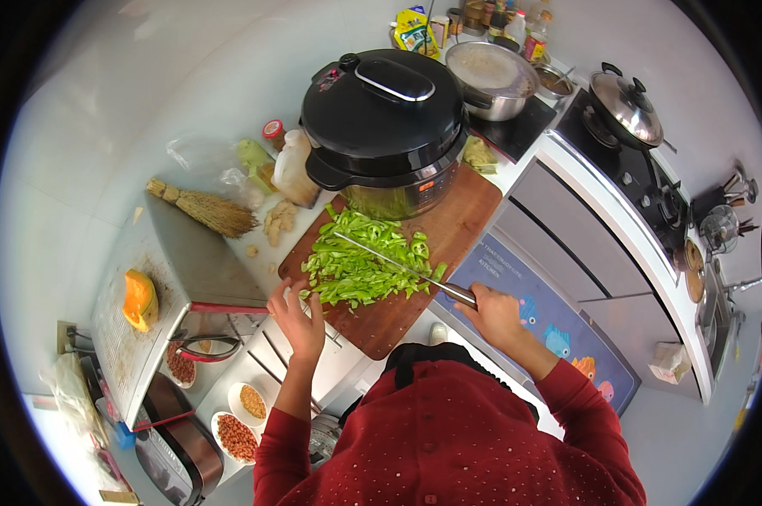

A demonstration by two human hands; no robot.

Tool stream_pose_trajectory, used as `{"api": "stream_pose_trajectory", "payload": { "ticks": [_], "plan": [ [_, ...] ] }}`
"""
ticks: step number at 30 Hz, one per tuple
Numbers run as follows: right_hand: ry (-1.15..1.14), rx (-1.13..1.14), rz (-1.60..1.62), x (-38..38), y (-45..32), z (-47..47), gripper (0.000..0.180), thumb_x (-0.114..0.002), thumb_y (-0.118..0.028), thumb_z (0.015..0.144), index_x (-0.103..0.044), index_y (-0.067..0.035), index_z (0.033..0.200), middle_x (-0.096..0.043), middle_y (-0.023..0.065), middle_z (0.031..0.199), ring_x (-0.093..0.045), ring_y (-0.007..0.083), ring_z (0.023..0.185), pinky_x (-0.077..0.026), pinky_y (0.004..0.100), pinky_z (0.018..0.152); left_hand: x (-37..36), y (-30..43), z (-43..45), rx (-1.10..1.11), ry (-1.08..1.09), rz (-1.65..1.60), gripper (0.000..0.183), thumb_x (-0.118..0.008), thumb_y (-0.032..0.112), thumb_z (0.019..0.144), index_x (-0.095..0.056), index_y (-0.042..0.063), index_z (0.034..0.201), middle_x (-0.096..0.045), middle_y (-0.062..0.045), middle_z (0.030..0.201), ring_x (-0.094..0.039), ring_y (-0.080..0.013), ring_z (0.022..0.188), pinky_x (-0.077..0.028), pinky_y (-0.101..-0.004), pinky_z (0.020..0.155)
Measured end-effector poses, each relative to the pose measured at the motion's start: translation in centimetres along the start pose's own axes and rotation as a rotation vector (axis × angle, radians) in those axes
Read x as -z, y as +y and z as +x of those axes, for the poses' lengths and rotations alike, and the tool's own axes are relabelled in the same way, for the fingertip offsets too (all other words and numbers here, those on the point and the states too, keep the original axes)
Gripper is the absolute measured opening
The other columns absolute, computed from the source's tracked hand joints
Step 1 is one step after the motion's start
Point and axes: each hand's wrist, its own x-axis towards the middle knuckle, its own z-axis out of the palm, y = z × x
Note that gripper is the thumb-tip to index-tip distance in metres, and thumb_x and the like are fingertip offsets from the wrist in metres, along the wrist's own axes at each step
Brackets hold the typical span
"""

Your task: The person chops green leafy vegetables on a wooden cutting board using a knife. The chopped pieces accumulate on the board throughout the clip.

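A heap of sliced green peppers (362, 262) lies on a brown wooden cutting board (460, 205). In my right hand (491, 313), at the board's right edge, is the dark handle of a kitchen knife (397, 264); its blade reaches up and left across the heap. My left hand (297, 319) is at the board's left edge, fingers apart, beside the lower left of the slices, with a bit of pepper near the fingertips. Whether it touches that bit cannot be told. A large black electric pressure cooker (384, 120) stands on the far part of the board.
Ginger root (280, 221), a plastic bottle (295, 167) and a straw brush (204, 205) are left of the board. A toaster oven (166, 354) bears a pumpkin wedge (140, 300). Bowls of peanuts (235, 436) stand lower left. A steel pot (491, 79) and a lidded wok (627, 107) stand upper right.
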Motion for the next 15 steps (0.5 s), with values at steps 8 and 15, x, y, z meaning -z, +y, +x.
{"api": "stream_pose_trajectory", "payload": {
  "ticks": [8, 15],
  "plan": [
    [0.308, 0.251, -0.258, 0.4, -0.7, -0.2, 0.014, -0.068, -0.016, 0.076, -0.059, -0.011, 0.086, -0.059, 0.0061, 0.076, -0.064, 0.0259, 0.072, -0.049, 0.0376, 0.063, 0.0, 6.9, 0.9, -0.132, 0.044, -0.204, 0.013, -0.067, 0.005, 0.084, -0.067, 0.007, 0.097, -0.06, -0.01, 0.105, -0.052, -0.0311, 0.104, -0.035, -0.0443, 0.094],
    [0.327, 0.482, -0.275, -1.1, -4.6, 2.4, 0.009, -0.06, -0.014, 0.076, -0.061, -0.011, 0.085, -0.058, 0.0039, 0.076, -0.063, 0.0225, 0.075, -0.048, 0.0356, 0.067, -2.9, 9.9, 4.0, -0.316, -0.599, -0.286, 0.022, -0.06, 0.003, 0.081, -0.074, 0.01, 0.096, -0.066, -0.005, 0.099, -0.056, -0.0271, 0.106, -0.037, -0.0423, 0.092]
  ]
}}
